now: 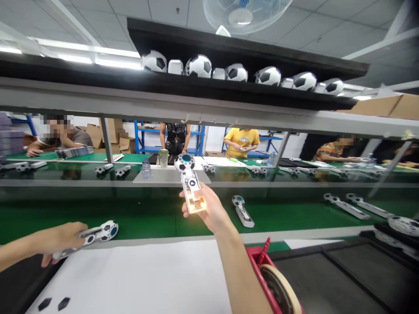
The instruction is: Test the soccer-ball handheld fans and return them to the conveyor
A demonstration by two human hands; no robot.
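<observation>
My right hand (pixel 212 207) is closed around the handle of a white handheld device with a round soccer-ball head (pixel 185 163), raised over the green belt. Its see-through lower end glows yellow, and a teal disc marks the head. At the left, my left hand (pixel 63 237) grips a second soccer-ball device (pixel 101 232) low over the near edge of the belt, head pointing right. Part of that handle is hidden by the fingers. Another such device (pixel 242 212) lies on the belt to the right of my right hand.
White paper (pixel 140 279) covers the near table, with two black pentagon pieces (pixel 64 303) on it. A red tray (pixel 258 274) holds a tape roll and red pen. Soccer-ball parts line the shelf (pixel 108 93) above. Several people sit or stand beyond the green belt (pixel 147 213).
</observation>
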